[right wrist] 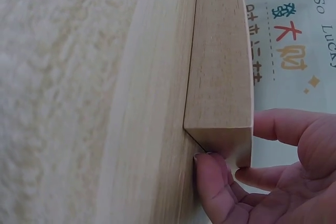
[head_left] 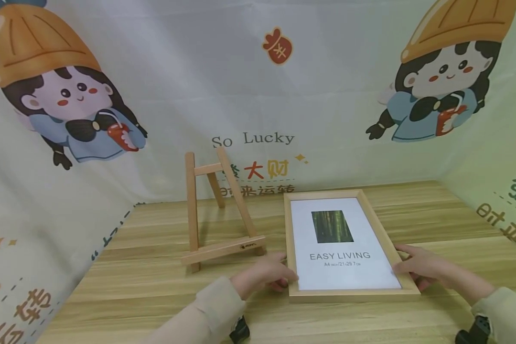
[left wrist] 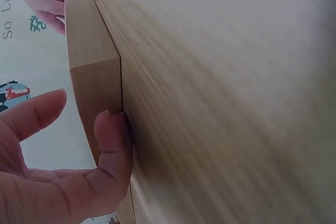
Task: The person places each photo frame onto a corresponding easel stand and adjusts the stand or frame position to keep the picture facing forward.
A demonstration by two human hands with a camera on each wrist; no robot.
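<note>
A light wooden picture frame (head_left: 344, 248) lies face up on the wooden table. Behind its front are a white sheet reading EASY LIVING and a small dark forest picture (head_left: 332, 227). My left hand (head_left: 264, 273) grips the frame's left side near the front corner; in the left wrist view, curled fingers (left wrist: 113, 140) meet the side at the tabletop. On the opposite side, my right hand (head_left: 430, 268) holds the right edge, thumb and fingers around it. Fingertips (right wrist: 210, 182) of that hand reach low against the side, where the frame meets the table.
Left of the frame stands a small wooden tabletop easel (head_left: 223, 248), with a ledge across its front legs. A printed cloth (head_left: 189, 57) with cartoon figures and lettering hangs behind and around the table (head_left: 142, 267). Dark wrist devices (head_left: 240, 330) show below both sleeves.
</note>
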